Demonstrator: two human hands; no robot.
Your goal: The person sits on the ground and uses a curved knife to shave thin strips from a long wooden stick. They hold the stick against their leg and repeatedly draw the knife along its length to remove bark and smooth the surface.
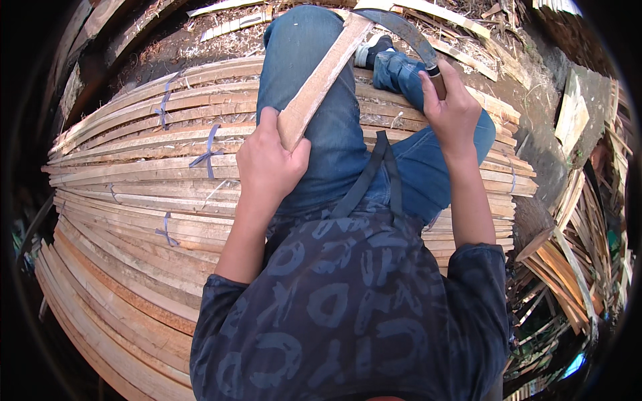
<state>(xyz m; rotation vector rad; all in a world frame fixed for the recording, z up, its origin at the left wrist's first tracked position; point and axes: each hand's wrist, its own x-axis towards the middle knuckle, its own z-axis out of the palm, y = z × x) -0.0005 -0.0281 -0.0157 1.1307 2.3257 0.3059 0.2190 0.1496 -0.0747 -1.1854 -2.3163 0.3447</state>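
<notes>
My left hand [271, 152] is closed round the near end of a flat wooden slat [326, 79], which slants up and away over my raised left thigh. In my right hand [451, 107] is the dark handle of a sickle [406, 32]. Its curved metal blade arcs up and leftward to the slat's far end; whether the edge touches the wood I cannot tell. My legs in blue jeans lie under both things, the right one bent to the side.
I sit on stacked long wooden strips [134, 180], some tied in bundles with blue-purple ties [208, 152]. Shavings and offcuts [461, 57] litter the ground ahead. At right lie a cut log [535, 230], a grey slab [574, 113] and a heap of split wood [562, 281].
</notes>
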